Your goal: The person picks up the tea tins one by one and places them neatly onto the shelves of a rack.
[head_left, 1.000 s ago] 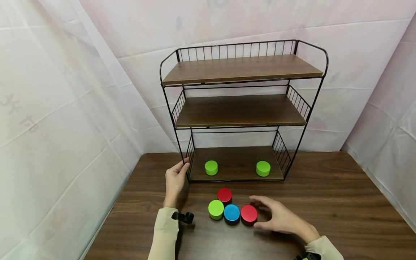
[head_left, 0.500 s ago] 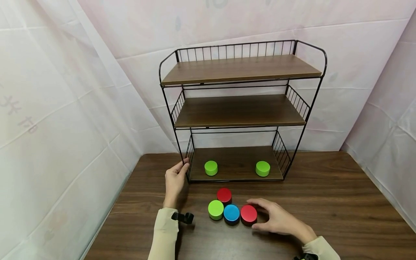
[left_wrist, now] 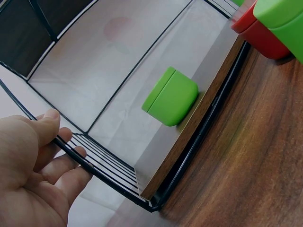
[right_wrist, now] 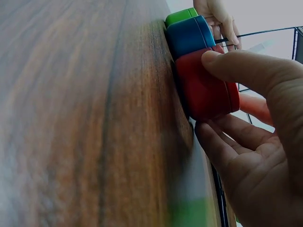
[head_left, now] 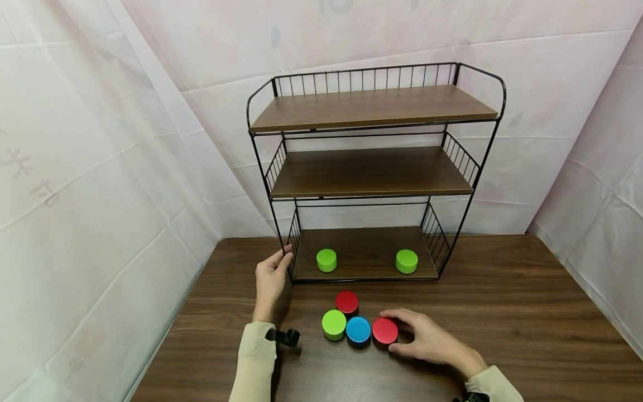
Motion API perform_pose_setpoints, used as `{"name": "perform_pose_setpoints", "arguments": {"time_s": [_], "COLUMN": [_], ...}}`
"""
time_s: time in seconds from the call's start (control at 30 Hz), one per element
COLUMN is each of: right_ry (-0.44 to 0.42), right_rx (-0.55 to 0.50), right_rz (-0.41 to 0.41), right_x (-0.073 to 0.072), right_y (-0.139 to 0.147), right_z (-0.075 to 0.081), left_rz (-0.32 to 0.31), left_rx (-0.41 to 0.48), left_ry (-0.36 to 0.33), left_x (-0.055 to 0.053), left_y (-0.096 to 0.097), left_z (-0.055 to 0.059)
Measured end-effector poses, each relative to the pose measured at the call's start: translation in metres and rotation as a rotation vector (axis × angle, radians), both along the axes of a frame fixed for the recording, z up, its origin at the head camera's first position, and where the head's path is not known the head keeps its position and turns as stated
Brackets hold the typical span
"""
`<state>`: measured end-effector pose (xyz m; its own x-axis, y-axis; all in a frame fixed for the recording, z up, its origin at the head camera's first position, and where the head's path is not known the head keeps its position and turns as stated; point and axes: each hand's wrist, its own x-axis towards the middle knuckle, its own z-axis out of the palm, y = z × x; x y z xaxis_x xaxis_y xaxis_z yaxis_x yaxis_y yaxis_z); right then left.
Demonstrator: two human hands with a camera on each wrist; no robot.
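My left hand (head_left: pixel 270 282) pinches the front left post of a three-tier black wire rack (head_left: pixel 369 183) between thumb and fingers; the left wrist view shows the thin black post (left_wrist: pixel 71 150) in its grip. My right hand (head_left: pixel 429 339) curls round a small round red container (head_left: pixel 384 331) on the table, thumb on its near side and fingers at its far side. In the right wrist view the thumb lies against the red container (right_wrist: pixel 206 85). A blue container (head_left: pixel 358 330) sits close at its left, then a green one (head_left: pixel 334 324), with another red container (head_left: pixel 347 302) behind.
Two green containers stand apart on the rack's lowest board, the left green container (head_left: pixel 326 261) and the right green container (head_left: pixel 406 261). White cloth (head_left: pixel 125 128) hangs behind and at both sides of the brown wooden table (head_left: pixel 522 301).
My right hand has moved a little left, and its thumb and fingers have closed in round the red container. My left hand stays on the rack's post.
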<state>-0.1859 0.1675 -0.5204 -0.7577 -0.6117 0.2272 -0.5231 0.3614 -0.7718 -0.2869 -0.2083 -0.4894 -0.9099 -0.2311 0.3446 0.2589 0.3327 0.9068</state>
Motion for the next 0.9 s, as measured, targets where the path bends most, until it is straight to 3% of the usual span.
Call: {"name": "perform_pose_setpoints", "arguments": {"time_s": [0.23, 0.9], "right_ry": [-0.054, -0.028], "right_rx": [-0.003, -0.039], "right_rz": [0.0, 0.007], "right_x": [-0.0001, -0.003], "right_y": [-0.0001, -0.0031], "right_z": [-0.0018, -0.0014], "left_rz": [0.006, 0.008], "left_rx": [0.002, 0.009], "left_ry": [-0.005, 0.001], "left_x": [-0.0012, -0.0018], "left_y": [0.0004, 0.0011], "left_z": [-0.0001, -0.0009]}}
